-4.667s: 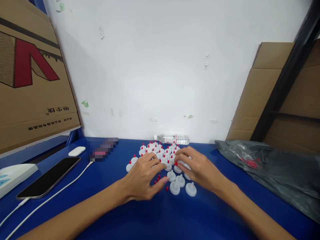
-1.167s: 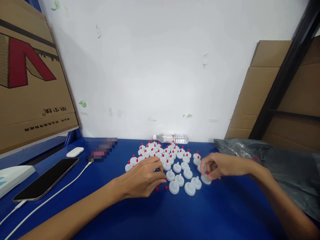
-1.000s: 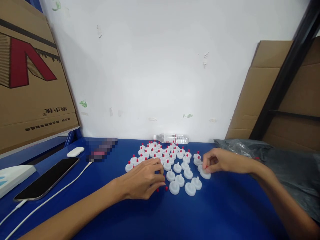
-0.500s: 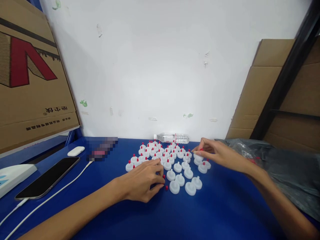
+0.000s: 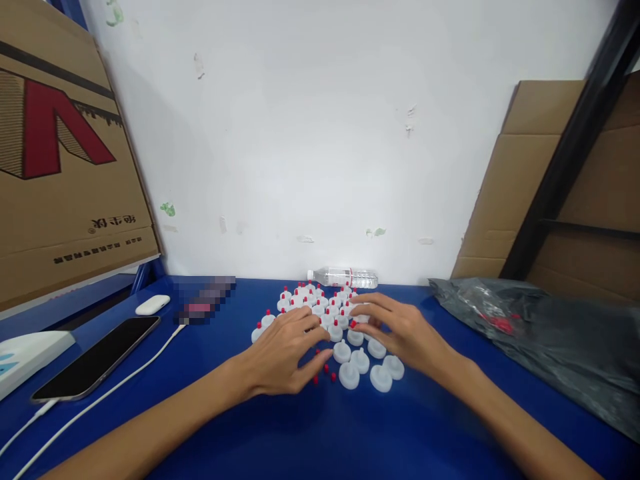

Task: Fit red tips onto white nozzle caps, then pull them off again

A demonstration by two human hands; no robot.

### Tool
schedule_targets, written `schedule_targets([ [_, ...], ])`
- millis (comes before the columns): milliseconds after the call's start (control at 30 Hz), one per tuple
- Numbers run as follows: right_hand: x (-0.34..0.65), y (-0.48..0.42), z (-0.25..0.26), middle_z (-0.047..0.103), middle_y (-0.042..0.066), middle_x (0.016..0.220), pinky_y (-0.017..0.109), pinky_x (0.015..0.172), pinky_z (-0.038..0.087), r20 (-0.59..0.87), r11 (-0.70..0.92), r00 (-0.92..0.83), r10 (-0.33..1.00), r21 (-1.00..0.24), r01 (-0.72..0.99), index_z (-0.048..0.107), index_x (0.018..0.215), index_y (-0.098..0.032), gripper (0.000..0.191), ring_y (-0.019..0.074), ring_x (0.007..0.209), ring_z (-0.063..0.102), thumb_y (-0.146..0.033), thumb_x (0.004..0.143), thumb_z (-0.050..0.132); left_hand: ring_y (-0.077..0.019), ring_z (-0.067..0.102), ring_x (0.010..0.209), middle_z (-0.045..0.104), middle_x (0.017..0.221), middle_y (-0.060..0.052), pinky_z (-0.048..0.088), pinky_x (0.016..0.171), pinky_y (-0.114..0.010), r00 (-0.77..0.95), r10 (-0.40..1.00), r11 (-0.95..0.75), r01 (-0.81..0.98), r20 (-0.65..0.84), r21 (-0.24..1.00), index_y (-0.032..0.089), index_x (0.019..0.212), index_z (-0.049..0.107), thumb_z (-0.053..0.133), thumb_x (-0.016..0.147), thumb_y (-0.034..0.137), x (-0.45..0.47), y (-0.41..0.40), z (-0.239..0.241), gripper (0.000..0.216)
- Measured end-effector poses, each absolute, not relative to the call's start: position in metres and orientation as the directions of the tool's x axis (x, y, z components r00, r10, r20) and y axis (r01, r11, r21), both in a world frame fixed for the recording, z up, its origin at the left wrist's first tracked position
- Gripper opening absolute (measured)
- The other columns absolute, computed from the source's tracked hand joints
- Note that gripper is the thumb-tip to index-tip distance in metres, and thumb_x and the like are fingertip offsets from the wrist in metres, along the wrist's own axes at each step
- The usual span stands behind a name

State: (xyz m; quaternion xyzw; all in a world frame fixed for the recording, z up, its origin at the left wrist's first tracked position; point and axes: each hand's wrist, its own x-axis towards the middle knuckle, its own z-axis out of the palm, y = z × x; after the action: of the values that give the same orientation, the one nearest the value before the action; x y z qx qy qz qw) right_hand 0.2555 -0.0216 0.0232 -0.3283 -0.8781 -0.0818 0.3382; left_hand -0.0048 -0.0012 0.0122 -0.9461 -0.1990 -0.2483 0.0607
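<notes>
Many white round plastic caps (image 5: 349, 375) with short spouts are spread on the blue table, several topped by small red tips (image 5: 268, 313). My right hand (image 5: 395, 330) reaches over their right side, with a small red tip (image 5: 353, 325) at its thumb and fingertips, just above a bare white spout. My left hand (image 5: 287, 350) hovers at the front left of the group, thumb and fingers apart with nothing visible between them. Several loose red tips (image 5: 327, 368) lie on the table beside its thumb. My hands hide some of the caps.
A clear plastic bottle (image 5: 345, 277) lies against the white wall behind the caps. To the left are a phone (image 5: 97, 357), a white cable (image 5: 120, 387) and a small white case (image 5: 153, 305). Dark grey plastic bag (image 5: 560, 353) at right holds red pieces. Cardboard (image 5: 70, 133) leans left.
My right hand has left a white cap at the far right and moved left, over the middle of the group. My left fingers have spread, and more loose red tips show below them.
</notes>
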Motion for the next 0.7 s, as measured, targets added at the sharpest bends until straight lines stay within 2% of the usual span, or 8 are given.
schedule_targets([
  [100, 0.245, -0.023, 0.015, 0.066, 0.010, 0.123, 0.034, 0.088, 0.058, 0.646, 0.798, -0.603, 0.469, -0.016, 0.603, 0.060, 0.120, -0.023, 0.023, 0.0202, 0.110, 0.066, -0.026, 0.103, 0.046, -0.0217, 0.053, 0.084, 0.062, 0.089, -0.007, 0.044, 0.075, -0.035, 0.731, 0.370, -0.889, 0.458, 0.574, -0.010, 0.016, 0.101, 0.061, 0.055, 0.096, 0.037, -0.004, 0.000, 0.010, 0.023],
  [200, 0.240, -0.026, 0.011, 0.067, 0.009, 0.121, 0.032, 0.086, 0.058, 0.620, 0.800, -0.644, 0.447, 0.045, 0.598, 0.060, 0.122, -0.024, 0.024, 0.0194, 0.107, 0.068, -0.031, 0.103, 0.047, -0.0210, 0.054, 0.083, 0.062, 0.089, -0.006, 0.044, 0.072, -0.033, 0.691, 0.361, -0.878, 0.478, 0.626, -0.021, 0.016, 0.101, 0.059, 0.057, 0.095, 0.042, -0.004, 0.001, 0.008, 0.026],
  [267, 0.237, -0.028, 0.010, 0.069, 0.009, 0.117, 0.030, 0.081, 0.058, 0.602, 0.797, -0.665, 0.442, 0.077, 0.599, 0.061, 0.121, -0.023, 0.026, 0.0194, 0.102, 0.069, -0.036, 0.101, 0.051, -0.0203, 0.053, 0.082, 0.061, 0.089, -0.006, 0.043, 0.071, -0.032, 0.703, 0.327, -0.889, 0.456, 0.632, -0.047, 0.017, 0.099, 0.058, 0.053, 0.098, 0.039, -0.003, 0.001, 0.007, 0.023],
  [433, 0.231, -0.034, 0.013, 0.070, 0.007, 0.105, 0.027, 0.072, 0.055, 0.584, 0.794, -0.665, 0.465, 0.056, 0.605, 0.064, 0.115, -0.022, 0.029, 0.0172, 0.087, 0.069, -0.044, 0.099, 0.054, -0.0192, 0.048, 0.075, 0.057, 0.085, -0.006, 0.038, 0.065, -0.032, 0.762, 0.278, -0.901, 0.417, 0.585, -0.115, 0.017, 0.091, 0.054, 0.036, 0.102, 0.022, 0.002, -0.003, 0.006, 0.022],
  [533, 0.231, -0.033, 0.014, 0.070, 0.007, 0.103, 0.026, 0.066, 0.052, 0.562, 0.781, -0.693, 0.452, 0.125, 0.612, 0.064, 0.114, -0.021, 0.028, 0.0169, 0.083, 0.068, -0.041, 0.100, 0.051, -0.0193, 0.046, 0.074, 0.055, 0.082, -0.005, 0.035, 0.064, -0.033, 0.770, 0.302, -0.904, 0.419, 0.562, -0.089, 0.018, 0.083, 0.049, 0.035, 0.100, 0.019, 0.004, -0.003, 0.004, 0.021],
  [633, 0.241, -0.028, 0.019, 0.070, 0.009, 0.113, 0.025, 0.066, 0.052, 0.564, 0.732, -0.704, 0.431, 0.239, 0.639, 0.064, 0.115, -0.021, 0.023, 0.0169, 0.086, 0.069, -0.029, 0.103, 0.046, -0.0188, 0.043, 0.070, 0.052, 0.075, -0.004, 0.032, 0.062, -0.033, 0.739, 0.334, -0.906, 0.423, 0.585, -0.018, 0.019, 0.078, 0.044, 0.031, 0.100, 0.017, 0.000, 0.000, 0.004, 0.025],
  [700, 0.256, -0.023, 0.025, 0.069, 0.008, 0.119, 0.025, 0.069, 0.052, 0.602, 0.671, -0.650, 0.464, 0.240, 0.702, 0.065, 0.115, -0.023, 0.023, 0.0175, 0.091, 0.070, -0.025, 0.102, 0.045, -0.0184, 0.041, 0.069, 0.050, 0.071, -0.003, 0.031, 0.061, -0.033, 0.713, 0.352, -0.905, 0.425, 0.606, 0.026, 0.019, 0.076, 0.041, 0.028, 0.101, 0.018, -0.005, 0.002, 0.006, 0.028],
])
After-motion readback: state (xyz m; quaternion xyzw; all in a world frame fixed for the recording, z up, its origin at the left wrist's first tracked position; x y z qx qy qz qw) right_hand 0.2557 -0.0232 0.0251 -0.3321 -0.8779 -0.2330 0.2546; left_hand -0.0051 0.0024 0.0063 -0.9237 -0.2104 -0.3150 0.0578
